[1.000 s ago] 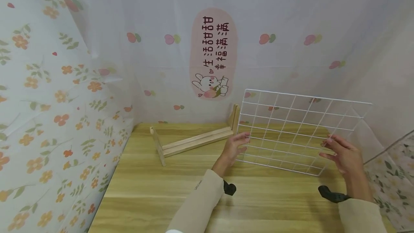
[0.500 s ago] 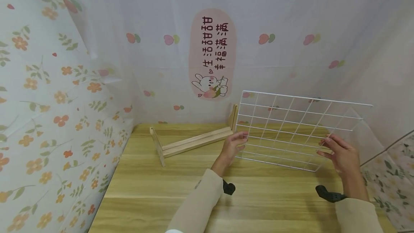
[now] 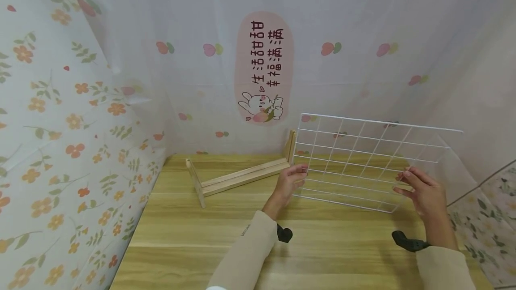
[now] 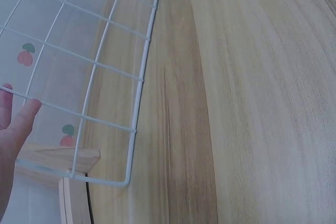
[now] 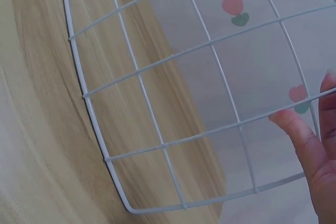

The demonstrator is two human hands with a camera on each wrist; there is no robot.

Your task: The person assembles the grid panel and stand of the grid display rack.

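Observation:
A white wire grid panel (image 3: 383,122) is held tilted up over the table, at the right of the head view. My left hand (image 3: 288,184) grips its left side, thumb and fingers at the wires. On the opposite side, my right hand (image 3: 426,192) pinches the panel's wires between thumb and fingers. The right wrist view shows that thumb (image 5: 294,127) against one wire. Left of the panel stands a light wooden rack (image 3: 246,177) with a long crossbar and two end pieces. Its right end piece (image 4: 76,200) appears just beyond the panel's corner in the left wrist view.
The wood-grain table (image 3: 209,245) spreads under both arms. A curtain printed with fruit (image 3: 193,84) hangs behind it, and a flowered curtain (image 3: 80,160) flanks the left. Black wrist-worn devices (image 3: 407,241) sit under the cuffs.
Both hands have moved slightly left with the grid panel, bringing its left edge up to the rack's right end piece. Its lower edge has risen a little in view. The rack stays put.

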